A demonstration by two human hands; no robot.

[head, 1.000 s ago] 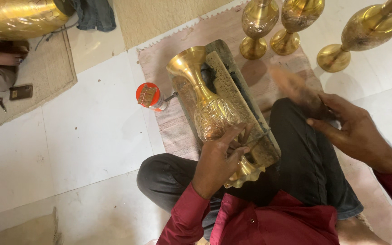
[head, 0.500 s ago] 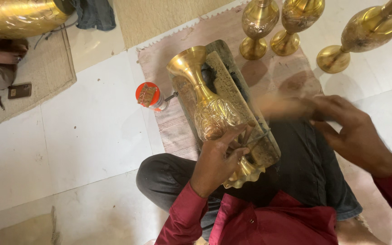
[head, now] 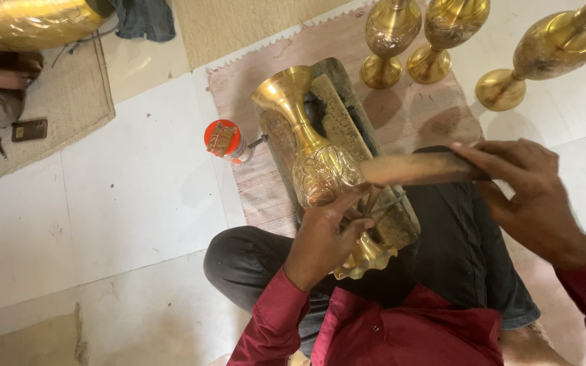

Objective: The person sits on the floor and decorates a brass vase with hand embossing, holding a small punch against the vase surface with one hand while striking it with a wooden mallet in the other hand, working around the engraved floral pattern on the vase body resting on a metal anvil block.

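The person sits cross-legged on the floor, in a dark red shirt and dark trousers, with a brass vase lying on its side across a worn wooden block that runs from the lap out onto a pinkish mat. The vase's flared mouth points away from the person; its scalloped foot lies close to the lap, under the left wrist.

The left hand is closed over the belly of the vase and pinches a thin metal tool between its fingers, the tip set against the patterned brass. The right hand is wrapped tight around one end of a flat wooden stick, which it holds level, its far end just above the tool and the vase's body.

Just beside the block, on the left edge of the mat, stands a small jar with an orange lid. At the far side of the mat stand two upright brass vases, and a third one tilts on the white tiles to the right.

Far left, another person's hand rests on a woven mat near a small dark phone, below a big shiny brass vessel. A dark cloth lies crumpled at the top.
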